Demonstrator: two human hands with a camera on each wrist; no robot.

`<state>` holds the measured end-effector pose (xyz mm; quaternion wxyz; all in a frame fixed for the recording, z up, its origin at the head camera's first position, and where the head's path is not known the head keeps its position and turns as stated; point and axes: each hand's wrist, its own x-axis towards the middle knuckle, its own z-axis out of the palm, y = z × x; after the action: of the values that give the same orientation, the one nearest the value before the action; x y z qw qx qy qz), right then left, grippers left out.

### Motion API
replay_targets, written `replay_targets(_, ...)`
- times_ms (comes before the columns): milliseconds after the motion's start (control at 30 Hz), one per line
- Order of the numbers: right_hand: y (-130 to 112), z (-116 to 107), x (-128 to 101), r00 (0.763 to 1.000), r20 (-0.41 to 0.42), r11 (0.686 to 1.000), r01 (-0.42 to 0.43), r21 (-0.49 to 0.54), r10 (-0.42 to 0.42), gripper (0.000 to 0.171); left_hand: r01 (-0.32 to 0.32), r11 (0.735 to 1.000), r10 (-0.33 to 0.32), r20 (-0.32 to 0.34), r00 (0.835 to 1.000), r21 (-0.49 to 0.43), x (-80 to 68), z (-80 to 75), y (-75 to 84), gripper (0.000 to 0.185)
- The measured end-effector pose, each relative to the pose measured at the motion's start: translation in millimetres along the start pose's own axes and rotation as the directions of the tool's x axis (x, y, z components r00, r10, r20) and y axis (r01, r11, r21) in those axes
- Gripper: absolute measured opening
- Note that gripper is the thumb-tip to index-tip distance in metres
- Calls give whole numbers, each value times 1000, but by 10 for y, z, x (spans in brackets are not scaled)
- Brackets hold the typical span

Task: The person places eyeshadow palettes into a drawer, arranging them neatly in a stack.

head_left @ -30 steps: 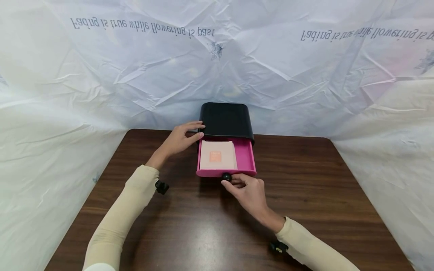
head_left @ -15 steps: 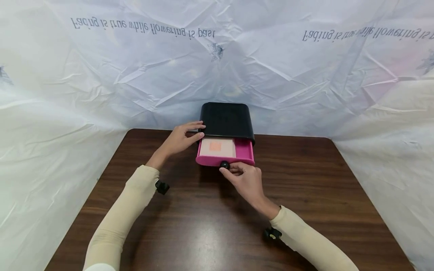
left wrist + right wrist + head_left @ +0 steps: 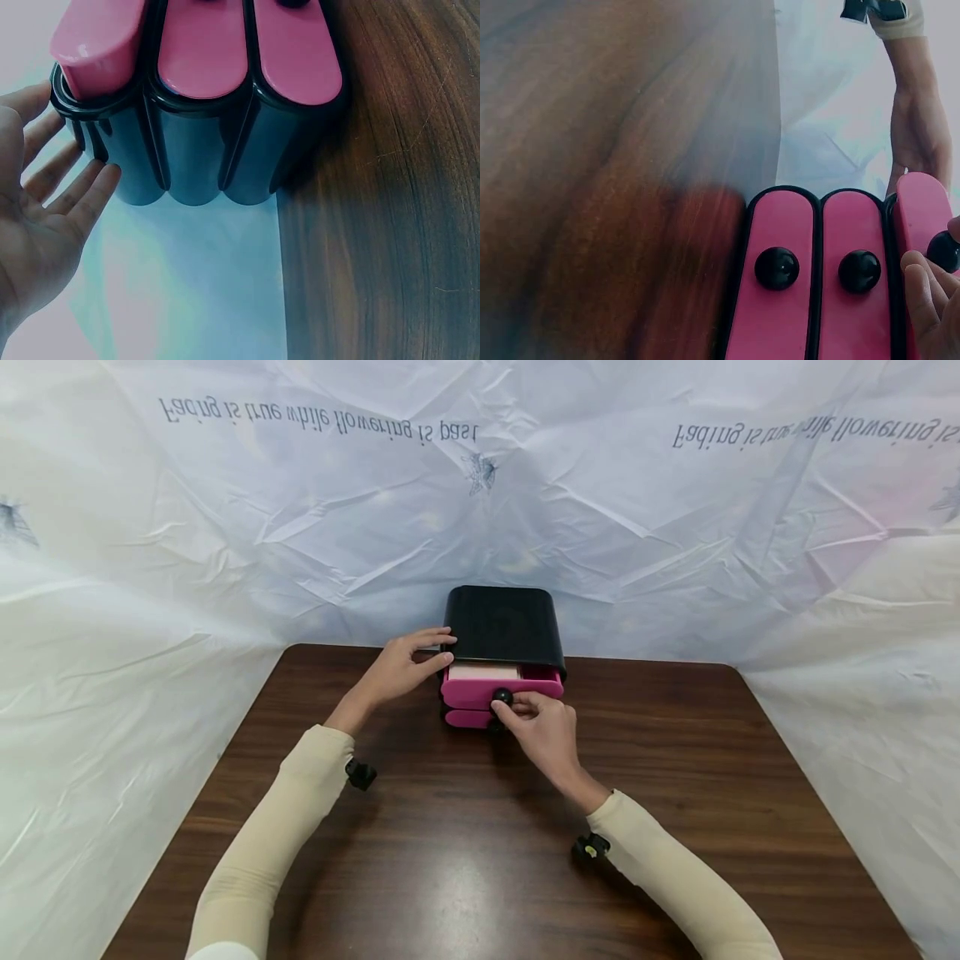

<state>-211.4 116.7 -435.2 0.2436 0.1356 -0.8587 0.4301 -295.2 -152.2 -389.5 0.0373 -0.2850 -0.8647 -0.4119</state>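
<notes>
A small black drawer cabinet [image 3: 502, 622] stands at the far edge of the brown table [image 3: 450, 860]. Its pink top drawer [image 3: 468, 687] stands out only a little, and a strip of a pale card [image 3: 483, 672] shows inside. My right hand [image 3: 507, 704] pinches the drawer's black knob [image 3: 501, 696]. My left hand [image 3: 438, 646] rests with straight fingers against the cabinet's left side. In the left wrist view the left hand's fingertips [image 3: 97, 180] touch the cabinet's black wall [image 3: 195, 157]. In the right wrist view the right hand's fingers [image 3: 930, 296] curl by the top drawer's knob [image 3: 945, 251].
Two lower pink drawers [image 3: 814, 300] are closed, each with a black knob [image 3: 776, 268]. Crumpled white sheeting [image 3: 225, 527] with printed text walls in the table at the back and on both sides. The table's near half [image 3: 465, 893] is bare wood.
My right hand has pushed the top drawer back into the cabinet, from wide open to nearly closed, so the card is mostly covered. My left hand has stayed on the cabinet's side.
</notes>
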Motion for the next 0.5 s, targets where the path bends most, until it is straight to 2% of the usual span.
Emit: replay_targets(500,96,115,152,1000,-13,1000,-21,6,21,37,5,1000,-5,14,1000,8,1,4,6,48)
